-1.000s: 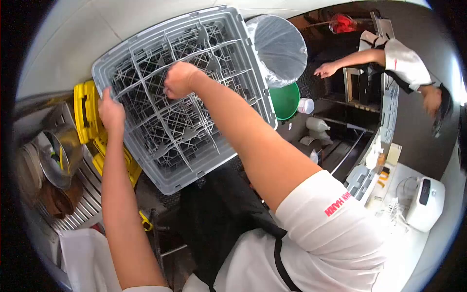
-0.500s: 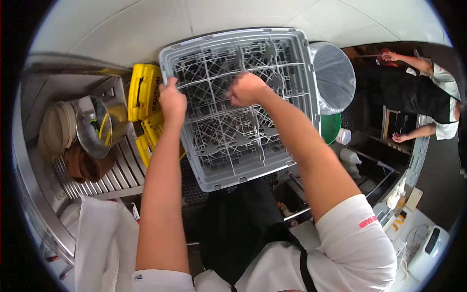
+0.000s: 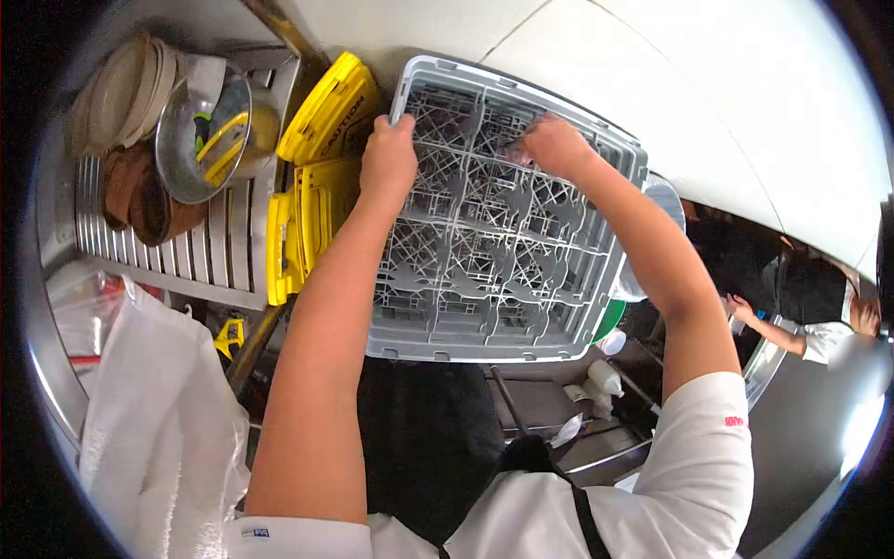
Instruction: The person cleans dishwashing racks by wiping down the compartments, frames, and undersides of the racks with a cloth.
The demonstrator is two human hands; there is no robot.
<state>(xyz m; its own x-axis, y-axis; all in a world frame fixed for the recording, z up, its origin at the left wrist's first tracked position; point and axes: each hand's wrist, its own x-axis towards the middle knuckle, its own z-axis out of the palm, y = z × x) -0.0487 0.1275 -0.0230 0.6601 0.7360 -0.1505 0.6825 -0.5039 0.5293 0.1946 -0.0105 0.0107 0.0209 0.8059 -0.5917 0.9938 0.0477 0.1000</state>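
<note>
A grey plastic dishwasher rack (image 3: 510, 352) with a gridded base and raised dividers fills the middle of the head view, tilted in front of me. My left hand (image 3: 389, 156) is wrapped round its left rim near the upper corner. Over the upper part of the grid, my right hand (image 3: 556, 147) has its fingers curled at a divider. Its fingertips are partly hidden, and it seems to grip the divider there. No dishes show in the rack's compartments.
Yellow caution signs (image 3: 326, 121) stand left of the rack. A slatted metal shelf (image 3: 244, 224) holds a metal bowl (image 3: 177, 154), plates (image 3: 121, 88) and brown pots (image 3: 149, 200). A green bin (image 3: 610, 321) is partly hidden behind the rack. Another person's arm (image 3: 778, 334) shows at right.
My view has turned, and the rack sits further right and is angled differently. My right hand has gone from the grid's middle to its upper part. My left hand keeps the rim.
</note>
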